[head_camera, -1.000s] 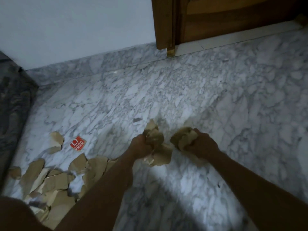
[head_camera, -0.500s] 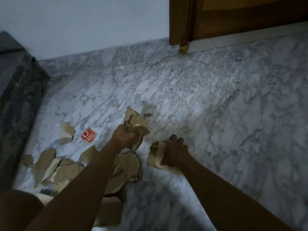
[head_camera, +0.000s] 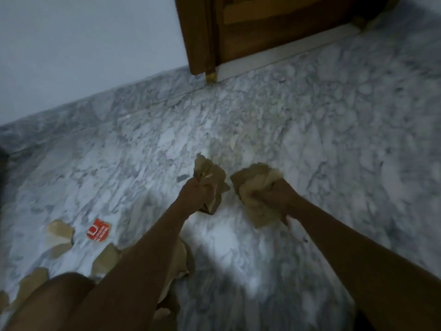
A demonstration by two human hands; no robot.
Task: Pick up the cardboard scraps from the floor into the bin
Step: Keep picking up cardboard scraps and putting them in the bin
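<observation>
While held forward, both hands (head_camera: pixel 193 192) (head_camera: pixel 274 194) clench cardboard scraps (head_camera: pixel 256 177).

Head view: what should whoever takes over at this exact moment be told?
Hands: the left hand grips a crumpled cardboard wad; the right hand grips a second wad.
Things: loose scraps and a red label lie on the marble floor at lower left, some hidden under the left arm. The bin is not in view.
Done: two handfuls gathered.
Left: bin both wads, then collect the rest.
</observation>
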